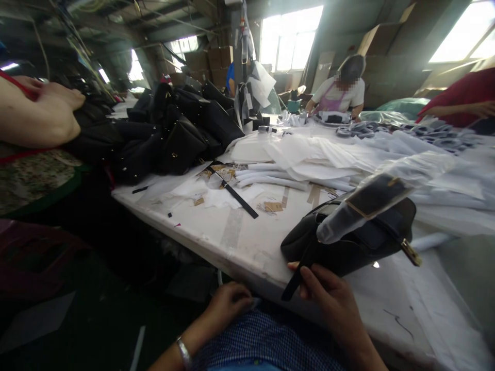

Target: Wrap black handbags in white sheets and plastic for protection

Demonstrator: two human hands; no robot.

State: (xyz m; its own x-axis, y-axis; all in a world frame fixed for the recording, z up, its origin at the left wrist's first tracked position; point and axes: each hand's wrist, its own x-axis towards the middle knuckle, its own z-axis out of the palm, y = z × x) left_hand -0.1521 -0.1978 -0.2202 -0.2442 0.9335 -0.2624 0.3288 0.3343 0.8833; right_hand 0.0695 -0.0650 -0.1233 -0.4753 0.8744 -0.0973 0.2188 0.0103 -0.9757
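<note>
A black handbag (348, 247) lies on its side near the table's front edge, with a gold-coloured clasp (410, 252) at its right end. Across its top rests a clear plastic wrapping (342, 221) with a dark piece inside. My right hand (334, 296) pinches a black strap (297, 281) of the bag, whose free end hangs toward the edge. Lower down, in front of my checked apron (266, 337), my left hand (228, 306) has curled fingers. A small pale bit shows at its fingertips, too indistinct to name.
Black bags (181, 139) are heaped at the back left, beside a person's arm (38, 113). White wrapping sheets (305, 154) cover the table's middle. A loose black strap (235, 196) and cardboard tags (273, 206) lie nearer. Another person (340, 93) works across the table.
</note>
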